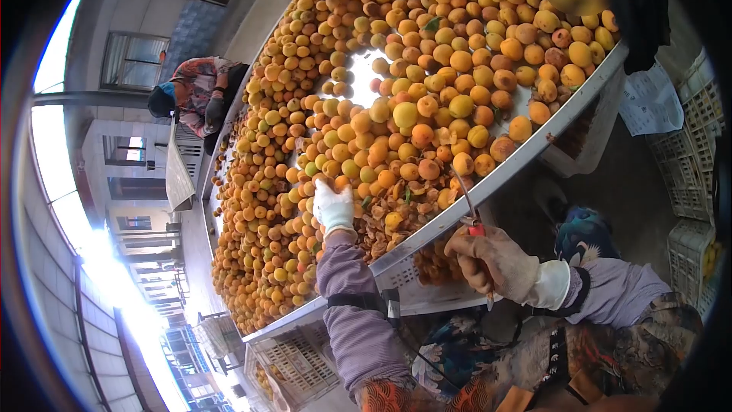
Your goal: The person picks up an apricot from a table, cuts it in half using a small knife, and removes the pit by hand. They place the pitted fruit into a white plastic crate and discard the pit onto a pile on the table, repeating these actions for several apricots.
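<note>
A metal-edged table (427, 230) carries a thick layer of orange and yellow apricots (406, 114). My left hand (333, 206), in a white glove, reaches over the table among the fruit, its fingertips at an apricot. Closed around a red-handled tool (476, 229) with a thin curved metal tip, my right hand (499, 263) is just outside the table edge in a stained glove. Brown, squashed fruit scraps (374, 230) lie between my left hand and the edge.
Across the table at the left a person (200, 99) bends over the fruit. Plastic crates stand below the near edge (293, 362) and at the right (690, 152). A paper sheet (650, 101) hangs near the right corner. A dark sleeve shows at upper right.
</note>
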### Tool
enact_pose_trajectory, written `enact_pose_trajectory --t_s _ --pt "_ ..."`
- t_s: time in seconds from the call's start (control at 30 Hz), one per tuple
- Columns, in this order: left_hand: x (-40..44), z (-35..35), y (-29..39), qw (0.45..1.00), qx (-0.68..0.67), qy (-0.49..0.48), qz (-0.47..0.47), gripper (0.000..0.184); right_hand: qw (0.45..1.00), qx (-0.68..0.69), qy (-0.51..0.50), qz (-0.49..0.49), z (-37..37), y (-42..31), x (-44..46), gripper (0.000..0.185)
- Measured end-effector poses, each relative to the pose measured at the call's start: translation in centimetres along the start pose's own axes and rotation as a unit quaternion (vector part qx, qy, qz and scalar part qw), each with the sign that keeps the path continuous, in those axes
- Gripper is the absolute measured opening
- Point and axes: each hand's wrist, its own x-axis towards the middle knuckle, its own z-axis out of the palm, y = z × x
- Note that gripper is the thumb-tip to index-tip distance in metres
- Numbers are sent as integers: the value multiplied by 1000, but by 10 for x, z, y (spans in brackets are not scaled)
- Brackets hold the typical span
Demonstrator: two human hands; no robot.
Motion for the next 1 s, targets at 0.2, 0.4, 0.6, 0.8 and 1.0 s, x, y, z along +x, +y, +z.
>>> enact_pose_trajectory --t_s 0.2,0.4,0.6,0.8,1.0 --pt "-23 -21 -6 853 -522 0 -23 40 995 -93 21 -2 7 5 2 21" --pt "-97 -63 1 593 -792 -124 -82 41 989 -141 -49 7 17 15 2 20" --pt "-194 -62 23 432 -878 -167 -126 59 967 -207 -149 -13 5 39 8 24" --pt "-243 -44 23 385 -892 -172 -161 56 930 -336 -144 28 11 42 6 42" --pt "-248 -42 31 368 -902 -193 -115 62 915 -379 -132 45 7 53 9 38"
